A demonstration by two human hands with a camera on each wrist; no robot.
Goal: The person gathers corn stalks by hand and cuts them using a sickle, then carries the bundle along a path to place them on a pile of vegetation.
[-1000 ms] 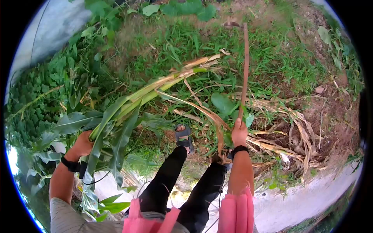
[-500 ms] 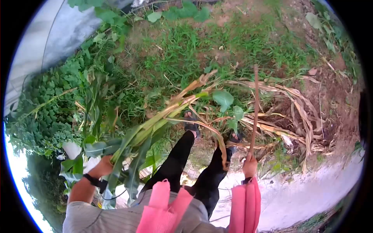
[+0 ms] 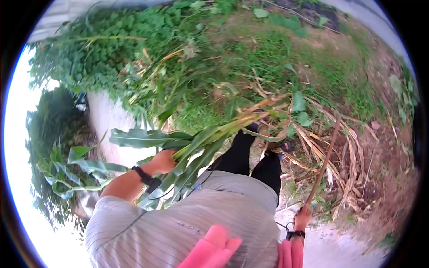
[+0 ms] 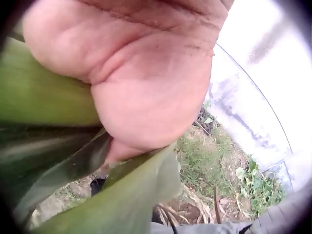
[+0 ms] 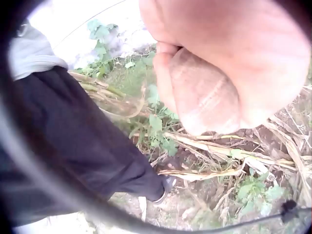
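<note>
Left of the dark trousers: left hand wrapped tight round a bundle of green maize stalks. The leaves trail further left, and the far ends reach just above the trousers. The left wrist view shows the palm clamped on leaf. Right of the trousers: dry stalks lie on bare soil. Further right and lower: right hand fisted round a brown stick, which slants up across the dry stalks.
</note>
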